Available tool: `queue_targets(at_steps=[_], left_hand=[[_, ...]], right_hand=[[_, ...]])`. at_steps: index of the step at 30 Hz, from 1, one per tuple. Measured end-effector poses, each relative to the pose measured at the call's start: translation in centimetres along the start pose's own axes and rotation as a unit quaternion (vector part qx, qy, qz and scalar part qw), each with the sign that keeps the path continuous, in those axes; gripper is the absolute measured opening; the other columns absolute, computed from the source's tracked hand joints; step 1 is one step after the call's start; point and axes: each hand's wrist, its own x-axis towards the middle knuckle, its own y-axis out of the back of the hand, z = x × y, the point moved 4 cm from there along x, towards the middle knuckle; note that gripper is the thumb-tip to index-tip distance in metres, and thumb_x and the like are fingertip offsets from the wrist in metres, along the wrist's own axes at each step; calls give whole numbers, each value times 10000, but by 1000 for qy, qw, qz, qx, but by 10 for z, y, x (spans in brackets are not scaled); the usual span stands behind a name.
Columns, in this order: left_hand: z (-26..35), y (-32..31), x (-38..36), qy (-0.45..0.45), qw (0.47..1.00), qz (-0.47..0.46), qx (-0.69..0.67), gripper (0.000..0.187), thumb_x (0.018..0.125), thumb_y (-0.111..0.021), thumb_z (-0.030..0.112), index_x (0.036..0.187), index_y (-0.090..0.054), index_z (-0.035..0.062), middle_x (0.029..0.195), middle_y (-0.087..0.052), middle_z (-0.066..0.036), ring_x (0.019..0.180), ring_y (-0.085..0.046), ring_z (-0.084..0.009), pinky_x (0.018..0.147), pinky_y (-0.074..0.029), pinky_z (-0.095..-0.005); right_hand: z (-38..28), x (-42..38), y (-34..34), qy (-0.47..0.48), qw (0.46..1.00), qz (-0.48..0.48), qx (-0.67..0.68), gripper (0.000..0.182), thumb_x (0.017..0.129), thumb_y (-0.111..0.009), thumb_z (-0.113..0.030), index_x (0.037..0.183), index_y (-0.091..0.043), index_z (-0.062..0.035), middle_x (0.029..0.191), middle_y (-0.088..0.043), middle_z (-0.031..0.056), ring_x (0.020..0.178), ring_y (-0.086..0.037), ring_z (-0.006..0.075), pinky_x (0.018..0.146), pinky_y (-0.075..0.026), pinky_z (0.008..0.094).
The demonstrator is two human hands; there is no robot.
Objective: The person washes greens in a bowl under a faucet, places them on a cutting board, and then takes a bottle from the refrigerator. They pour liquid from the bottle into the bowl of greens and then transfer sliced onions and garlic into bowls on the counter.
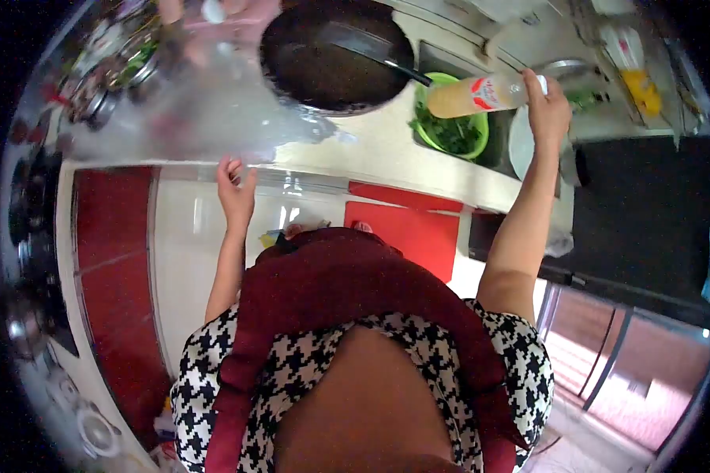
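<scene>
My right hand (pixel 550 110) grips a clear plastic bottle (pixel 457 98) at its capped end. The bottle has a red-and-white label and holds pale yellow liquid. It lies nearly level in view, in front of a lime-green basin (pixel 479 150) of leafy greens (pixel 450 134). My left hand (pixel 235 189) is by the front edge of the counter (pixel 323 162), fingers loosely bent and thumb apart, with nothing in it. Beyond the hands sits a large dark wok (pixel 315 63) with a black-handled utensil (pixel 379 57) in it.
The basin stands in a sink (pixel 493 71), beside a pale round dish (pixel 521 146). Bowls and pans (pixel 118 79) crowd the counter's far left. A black surface (pixel 647 213) lies at the right, and a stove (pixel 35 229) at the left edge. Red cabinet doors (pixel 118 260) are below.
</scene>
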Motion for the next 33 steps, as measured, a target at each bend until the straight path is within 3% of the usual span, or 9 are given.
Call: queue_targets(at_steps=[6,11,15,18,19,23,27,29,33], left_hand=[[70,-51,-6,-119,991,-56,-41,448,795,-607,65,1200,-421,21,1069,-557,-92,974,-527,-170,864,-403,-297],[109,-131,-21,-143,985,-84,-54,370,774,-601,33,1126,-485,32,986,-574,-64,875,-543,-139,790,-428,-265],[134,-220,-57,-159,977,-138,28,259,756,-623,81,1010,-574,73,902,-572,-33,749,-545,-116,643,-446,-244],[149,-288,-75,-252,924,-233,171,328,724,-639,163,1037,-572,89,942,-550,-137,874,-541,-313,745,-458,-359],[151,-304,-76,-208,917,-260,222,328,722,-639,179,1035,-573,106,944,-539,-138,901,-524,-326,784,-445,-361],[157,-348,-71,-286,867,-237,333,311,725,-622,156,1028,-583,97,922,-546,-123,881,-540,-301,733,-469,-377],[132,-385,-58,-292,822,-269,409,303,706,-640,167,998,-617,91,958,-576,-116,889,-565,-289,759,-476,-371],[131,-397,-57,-239,837,-305,386,322,706,-646,190,1010,-611,89,976,-581,-121,918,-562,-287,771,-476,-374],[132,-410,-66,-262,856,-292,338,320,708,-649,206,1000,-610,78,983,-582,-133,913,-560,-298,787,-462,-386]], right_hand=[[161,-20,58,-195,976,55,-75,537,722,-560,-579,915,-620,-81,890,-631,185,860,-597,344,742,-452,410],[272,-18,48,-239,963,79,-100,542,720,-567,-566,938,-596,-71,867,-629,194,827,-603,355,700,-460,446],[364,2,9,-219,965,10,-146,630,708,-529,-623,1076,-554,-112,921,-630,186,879,-599,374,739,-468,453],[382,21,-13,-204,965,-34,-160,654,712,-511,-635,1113,-553,-120,934,-628,188,883,-599,365,745,-466,459],[380,27,-16,-200,966,-29,-159,665,715,-488,-653,1108,-563,-122,942,-629,182,875,-602,363,750,-468,455],[413,43,-36,-192,974,-43,-116,672,727,-485,-648,1123,-547,-108,974,-620,185,894,-596,361,740,-466,471],[456,26,-69,-213,972,0,-98,522,746,-544,-572,964,-599,-101,895,-630,165,822,-604,348,702,-461,451],[466,14,-91,-134,978,16,-161,492,762,-542,-547,973,-583,-104,908,-627,167,830,-605,346,712,-466,443],[498,-25,-141,-114,978,-125,-125,468,754,-557,-510,1016,-538,-123,941,-625,157,843,-608,335,720,-479,424]])
